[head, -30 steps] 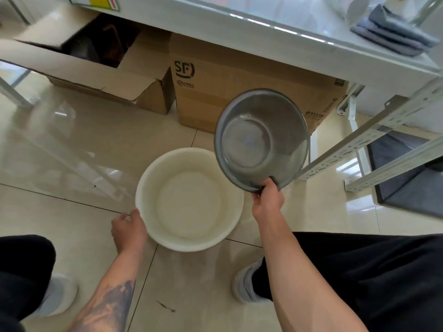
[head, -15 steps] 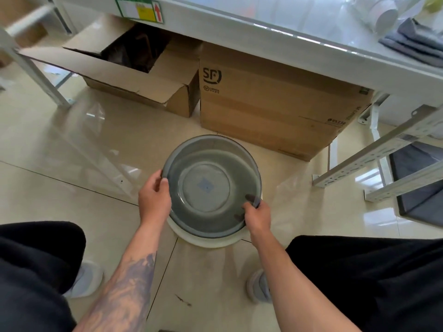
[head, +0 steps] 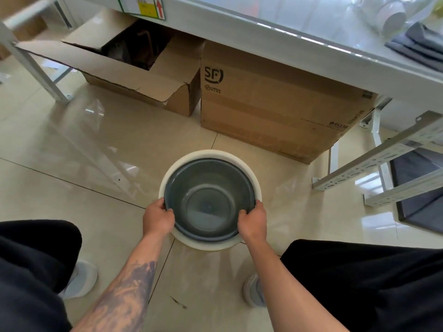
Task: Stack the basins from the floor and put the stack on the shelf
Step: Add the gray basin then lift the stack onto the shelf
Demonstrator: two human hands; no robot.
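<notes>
Nearest me, my left hand (head: 158,218) and right hand (head: 253,221) now clamp opposite sides of the stack, fingers (head: 242,214) curled over the rims; half a second ago the grey basin (head: 208,200) was only being lowered, tilted above the white one, and now it sits nested level inside the white basin (head: 211,154) on the floor (head: 72,188); I judge the stacking step done, leaving the lift to the shelf (head: 299,46); the grey basin looks like smooth, glossy, slightly see-through plastic, round with a flat bottom ring; the white one is matte, thicker-rimmed and wider, showing as a collar all round; the tiles are polished and reflective; farther off stand a closed cardboard box (head: 275,111) and an open box (head: 134,68), rough and creased, under the pale shelf edge
</notes>
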